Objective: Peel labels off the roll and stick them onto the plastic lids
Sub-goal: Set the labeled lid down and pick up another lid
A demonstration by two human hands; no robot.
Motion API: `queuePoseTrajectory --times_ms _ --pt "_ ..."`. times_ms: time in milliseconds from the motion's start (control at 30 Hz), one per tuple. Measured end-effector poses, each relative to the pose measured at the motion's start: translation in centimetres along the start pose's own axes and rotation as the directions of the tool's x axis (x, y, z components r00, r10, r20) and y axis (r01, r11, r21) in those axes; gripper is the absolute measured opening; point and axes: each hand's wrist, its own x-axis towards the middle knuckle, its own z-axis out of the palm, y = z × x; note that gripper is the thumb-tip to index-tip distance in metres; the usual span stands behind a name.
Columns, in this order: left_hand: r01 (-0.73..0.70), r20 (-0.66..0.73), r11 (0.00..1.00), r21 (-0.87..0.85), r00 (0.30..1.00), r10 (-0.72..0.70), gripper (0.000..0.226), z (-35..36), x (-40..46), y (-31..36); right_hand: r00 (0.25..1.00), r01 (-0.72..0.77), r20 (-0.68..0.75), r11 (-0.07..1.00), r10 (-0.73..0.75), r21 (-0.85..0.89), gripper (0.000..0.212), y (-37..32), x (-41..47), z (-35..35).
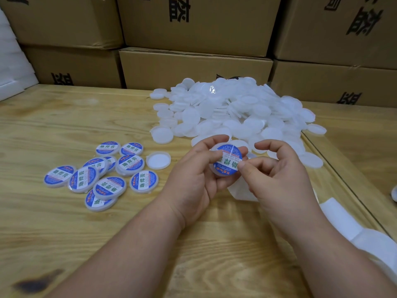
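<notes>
At the far left edge, white foam sheets point(10, 61) lean against stacked cardboard boxes point(193, 67) that run across the whole back of the wooden table point(64, 233). A dark burn-like stain point(36, 282) marks the table near its front left corner.

On the left part of the table lies a cluster of labelled lids point(101, 175), each bearing a round blue-and-white label, several overlapping one another. Just to the right of that cluster sits a single blank lid point(158, 160), hollow side up.

Next comes the left hand point(193, 183), its fingers curled round a lid point(227, 160) held above the table, thumb on the left edge of the face. A blue label point(228, 161) covers that face, with a glossy crease across its top. The right hand point(279, 179) meets it from the other side: the thumb presses on the right edge of the label, the index finger arches above without touching, and the other fingers curl loosely.

Behind the hands, a big pile of blank lids point(236, 110) spreads over the middle and right of the table. Under and right of the right forearm trails a white backing strip point(343, 222), running off toward the lower right corner.
</notes>
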Motion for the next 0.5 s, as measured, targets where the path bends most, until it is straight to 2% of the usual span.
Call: queuePoseTrajectory --times_ms 167,500 --pt "-0.006 -0.015 1.000 0.030 1.000 0.006 0.026 -0.03 -0.09 -0.04 1.000 0.001 0.000 1.000 -0.001 -0.002 0.033 0.10 0.09 0.00" --pt "-0.016 0.012 1.000 0.002 1.000 0.016 0.037 -0.32 0.28 -0.23 1.000 0.002 -0.003 1.000 -0.002 -0.016 0.034 0.22 0.08 -0.12"
